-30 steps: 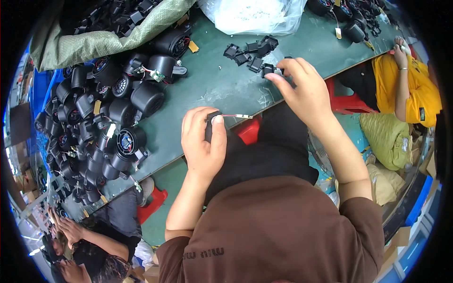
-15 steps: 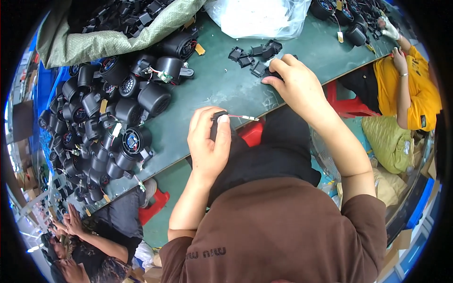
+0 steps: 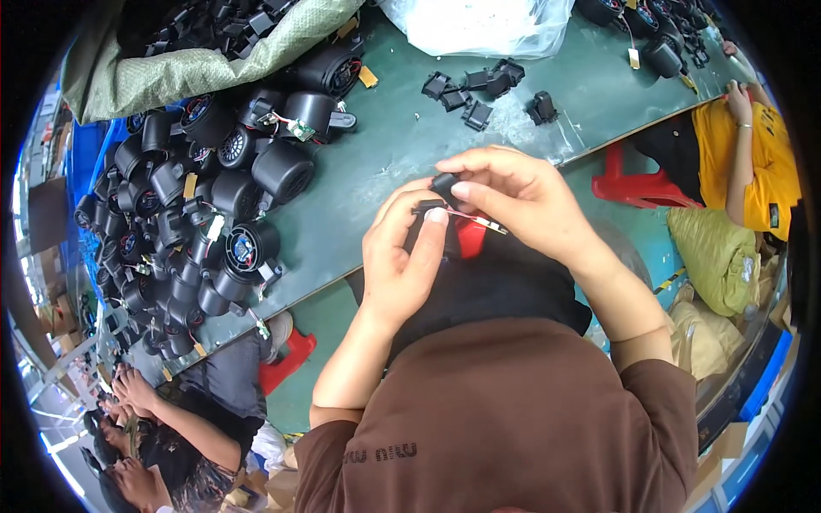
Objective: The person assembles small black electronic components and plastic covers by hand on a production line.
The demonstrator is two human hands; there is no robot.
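My left hand (image 3: 399, 261) grips a black plastic housing (image 3: 429, 207), mostly covered by the fingers; thin red and white wires with a small light-coloured circuit board (image 3: 489, 224) trail from it to the right. Pinched between thumb and fingers of my right hand (image 3: 526, 201) is a small black plastic cap (image 3: 444, 184), held just above the left hand's piece. The two hands are close together in front of the table's near edge. Beyond them, several similar black caps (image 3: 479, 84) lie on the green table (image 3: 376, 162), with one cap (image 3: 541, 109) apart on the right.
A large heap of round black fan-like units (image 3: 244, 184) covers the table's left side. Behind it a woven sack (image 3: 231, 73) holds more black parts. A clear plastic bag (image 3: 479, 26) lies at the back. Co-workers sit at the lower left and at the right, in yellow (image 3: 740, 154).
My right hand has come back from the loose caps to beside my left hand, now with a cap in it. My left hand has shifted slightly right.
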